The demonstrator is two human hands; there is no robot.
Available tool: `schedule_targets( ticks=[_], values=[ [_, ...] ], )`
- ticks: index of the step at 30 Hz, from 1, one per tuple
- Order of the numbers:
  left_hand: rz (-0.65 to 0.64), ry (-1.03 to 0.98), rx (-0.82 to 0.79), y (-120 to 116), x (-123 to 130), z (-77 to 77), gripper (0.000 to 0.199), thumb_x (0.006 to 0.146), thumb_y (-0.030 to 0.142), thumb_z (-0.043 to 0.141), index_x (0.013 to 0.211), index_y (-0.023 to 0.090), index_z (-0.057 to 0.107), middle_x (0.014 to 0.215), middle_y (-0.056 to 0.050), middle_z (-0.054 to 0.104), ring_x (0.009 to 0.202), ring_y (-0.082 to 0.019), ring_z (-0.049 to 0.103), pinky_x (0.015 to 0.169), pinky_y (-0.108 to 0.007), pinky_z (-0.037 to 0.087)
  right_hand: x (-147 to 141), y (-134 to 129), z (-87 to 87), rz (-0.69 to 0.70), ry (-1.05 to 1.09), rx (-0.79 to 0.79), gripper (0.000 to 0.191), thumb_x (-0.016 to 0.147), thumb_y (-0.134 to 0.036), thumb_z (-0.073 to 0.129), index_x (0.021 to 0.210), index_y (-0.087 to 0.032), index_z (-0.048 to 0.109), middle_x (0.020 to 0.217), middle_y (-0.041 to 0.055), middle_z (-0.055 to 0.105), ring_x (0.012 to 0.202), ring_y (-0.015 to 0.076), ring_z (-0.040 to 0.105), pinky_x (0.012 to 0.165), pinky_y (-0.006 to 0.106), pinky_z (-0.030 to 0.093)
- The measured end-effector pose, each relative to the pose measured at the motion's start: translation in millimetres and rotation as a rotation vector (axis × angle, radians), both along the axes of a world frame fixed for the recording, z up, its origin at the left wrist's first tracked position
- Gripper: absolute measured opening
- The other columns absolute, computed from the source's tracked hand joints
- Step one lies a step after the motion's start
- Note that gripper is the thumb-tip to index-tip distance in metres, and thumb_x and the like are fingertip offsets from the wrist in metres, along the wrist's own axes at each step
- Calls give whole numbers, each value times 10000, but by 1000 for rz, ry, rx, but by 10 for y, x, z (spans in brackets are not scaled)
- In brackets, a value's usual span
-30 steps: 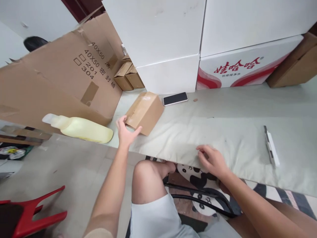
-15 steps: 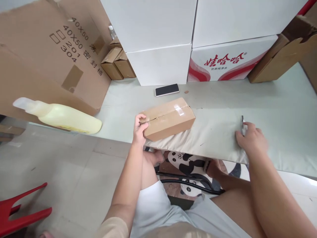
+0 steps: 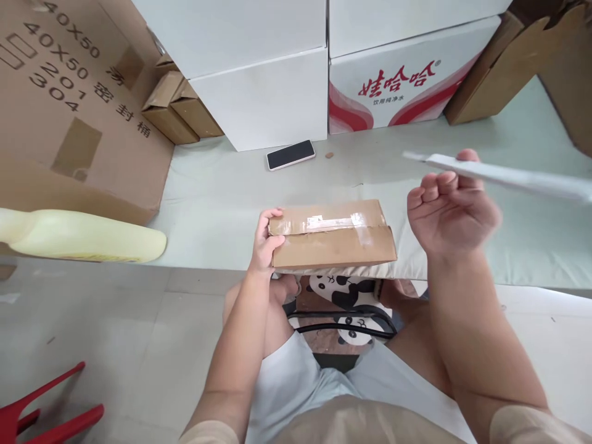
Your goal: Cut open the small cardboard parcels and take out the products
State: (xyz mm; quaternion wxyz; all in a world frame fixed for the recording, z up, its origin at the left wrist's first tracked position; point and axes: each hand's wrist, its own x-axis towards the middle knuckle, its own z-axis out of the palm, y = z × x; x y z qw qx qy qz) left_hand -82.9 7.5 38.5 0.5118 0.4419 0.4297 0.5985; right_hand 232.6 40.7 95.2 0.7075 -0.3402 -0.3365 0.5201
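A small brown box (image 3: 333, 250) is seen near the middle of the frame, at the front edge of the pale green surface (image 3: 219, 209); its top is closed, with shiny tape stuck across it. Its left end is held by the left hand (image 3: 266, 243), with the thumb put on top. A thin white tool (image 3: 504, 177) is held up in the right hand (image 3: 456, 213), at the right of the frame, with the fingers curled; the tool is blurred and tipped a little, and its thin end is pointed left. Behind the box, a phone (image 3: 291, 155) is laid flat; a tiny brown bit (image 3: 329, 155) is seen just beside it. White boxes (image 3: 263, 102) are stacked at the top of the frame; red writing is printed on one. A yellow bottle (image 3: 87, 236) is seen at the left, by a big brown box (image 3: 60, 139); a red stool (image 3: 50, 422) is partly shown at the lower left.
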Motion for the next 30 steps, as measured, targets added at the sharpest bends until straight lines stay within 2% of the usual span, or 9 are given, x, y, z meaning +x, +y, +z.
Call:
schedule_targets(
  ticks=[3, 5, 10, 14, 21, 24, 27, 30],
  values=[
    [13, 38, 11, -19, 30, -5, 454, 598, 320, 738, 1028, 268, 604, 1265, -46, 589, 1167, -260, 588, 932, -340, 494, -116, -79, 134, 11, -139, 75, 233, 722, -415, 758, 895, -321, 634, 585, -71, 524, 546, 126, 571, 526, 266, 476],
    [28, 58, 17, -25, 38, -2, 450, 606, 353, 748, 1021, 266, 599, 1255, -53, 589, 1141, -266, 596, 916, -352, 499, -183, -150, 210, -13, -241, 91, 264, 757, -488, 760, 809, -281, 606, 518, -83, 434, 444, 95, 445, 467, 256, 398],
    [67, 66, 39, -35, 49, 11, 420, 636, 378, 742, 1014, 262, 598, 1243, -56, 591, 1168, -272, 591, 963, -366, 487, -211, -292, 260, 25, -366, 16, 348, 763, -567, 771, 769, -237, 661, 508, -56, 496, 439, 92, 449, 427, 250, 344],
    [65, 46, 15, -40, 52, 17, 422, 636, 358, 759, 1023, 265, 616, 1261, -57, 589, 1167, -267, 591, 957, -358, 488, -159, -321, 185, -21, -427, -76, 361, 817, -542, 753, 708, -206, 677, 435, -68, 417, 379, 74, 384, 398, 236, 302],
    [60, 27, -3, -97, 115, 40, 457, 643, 374, 762, 1066, 273, 622, 1266, -57, 595, 1084, -259, 619, 858, -346, 517, -253, -363, 103, -78, -587, -108, 295, 824, -418, 780, 656, -191, 695, 478, -39, 513, 445, 90, 462, 446, 235, 376],
    [44, 9, -7, -130, 128, 37, 489, 657, 395, 740, 1113, 272, 614, 1310, -68, 588, 1098, -271, 625, 860, -363, 528, -268, -369, 105, -102, -643, -121, 225, 815, -335, 770, 656, -191, 702, 487, -39, 536, 449, 95, 480, 440, 230, 387],
    [34, 19, 10, -150, 122, 32, 492, 686, 407, 718, 1144, 270, 603, 1329, -76, 586, 1133, -280, 620, 894, -377, 529, -253, -370, 105, -135, -639, -144, 206, 810, -305, 754, 646, -192, 699, 471, -43, 527, 445, 99, 486, 450, 229, 409],
    [17, 20, 14, -146, 110, 22, 483, 707, 391, 709, 1163, 281, 593, 1285, -68, 602, 1089, -264, 634, 854, -361, 532, -250, -369, 93, -81, -576, -159, 219, 801, -341, 761, 650, -193, 705, 471, -39, 536, 432, 101, 487, 431, 227, 409]
  ],
)
